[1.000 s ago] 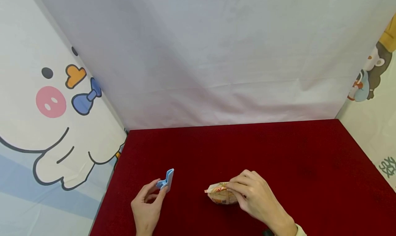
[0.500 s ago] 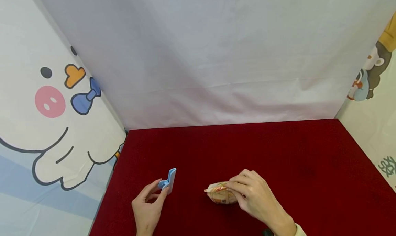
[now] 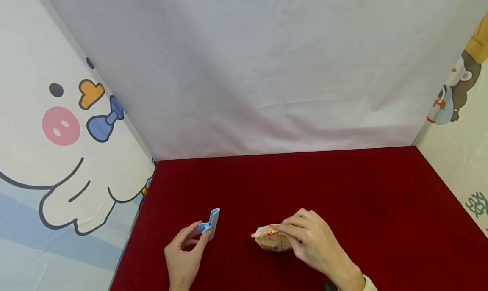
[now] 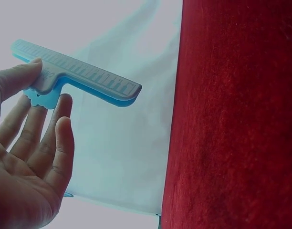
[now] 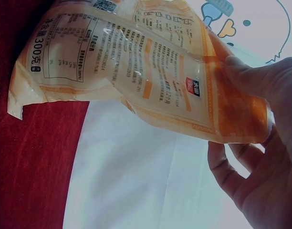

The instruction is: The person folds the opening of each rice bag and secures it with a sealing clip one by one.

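A light blue sealing clip with a long ruler-marked bar is pinched by my left hand above the table's left part. In the left wrist view the thumb lies on one side of the clip and the fingertips press its scalloped handle from the other. To the right, a printed orange and cream plastic food bag stands on the table. My right hand pinches its top edge; the right wrist view shows the bag's text-covered side, with the thumb at the orange end. Clip and bag are apart.
A dark red cloth covers the table. White curtain walls enclose it at the back and sides, with cartoon prints on the left and right. A small dark object shows at the bottom edge near the right wrist.
My left hand has shifted slightly to the right with the sealing clip, closer to the bag. The right hand and the bag have stayed nearly still.
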Motion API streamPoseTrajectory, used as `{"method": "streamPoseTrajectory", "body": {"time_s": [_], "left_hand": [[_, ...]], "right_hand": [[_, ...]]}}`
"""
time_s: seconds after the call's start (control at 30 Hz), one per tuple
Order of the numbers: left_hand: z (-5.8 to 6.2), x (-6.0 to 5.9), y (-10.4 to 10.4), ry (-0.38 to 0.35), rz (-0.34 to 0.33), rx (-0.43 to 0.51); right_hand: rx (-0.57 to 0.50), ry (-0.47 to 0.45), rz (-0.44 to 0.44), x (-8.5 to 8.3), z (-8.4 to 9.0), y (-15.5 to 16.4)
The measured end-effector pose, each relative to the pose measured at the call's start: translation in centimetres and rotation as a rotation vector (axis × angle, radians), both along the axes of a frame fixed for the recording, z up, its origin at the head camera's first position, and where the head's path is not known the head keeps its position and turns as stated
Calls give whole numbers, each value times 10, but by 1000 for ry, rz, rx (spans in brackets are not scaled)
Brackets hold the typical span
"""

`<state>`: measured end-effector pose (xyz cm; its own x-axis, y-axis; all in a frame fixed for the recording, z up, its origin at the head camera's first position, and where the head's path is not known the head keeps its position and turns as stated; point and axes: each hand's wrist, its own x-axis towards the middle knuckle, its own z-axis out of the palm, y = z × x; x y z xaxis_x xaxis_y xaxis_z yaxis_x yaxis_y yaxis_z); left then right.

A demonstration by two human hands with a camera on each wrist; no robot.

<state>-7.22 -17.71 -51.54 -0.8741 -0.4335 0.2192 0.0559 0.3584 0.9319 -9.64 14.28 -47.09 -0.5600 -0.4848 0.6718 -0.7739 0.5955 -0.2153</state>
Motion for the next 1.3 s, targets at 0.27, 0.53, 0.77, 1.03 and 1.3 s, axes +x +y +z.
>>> {"method": "streamPoseTrajectory", "body": {"time_s": [0.27, 0.53, 0.77, 1.03, 1.3], "left_hand": [[0, 0, 2, 39, -12, 4], [2, 1, 4, 38, -24, 12], [1, 1, 5, 51, -30, 2], [-1, 2, 4, 82, -31, -13], [-2, 1, 7, 85, -44, -35]], "right_hand": [[4, 16, 3, 0, 1, 0], [3, 8, 0, -1, 0, 0], [1, 5, 4, 0, 0, 0], [-1, 20, 11, -1, 0, 0], [-3, 29, 10, -2, 0, 0]]}}
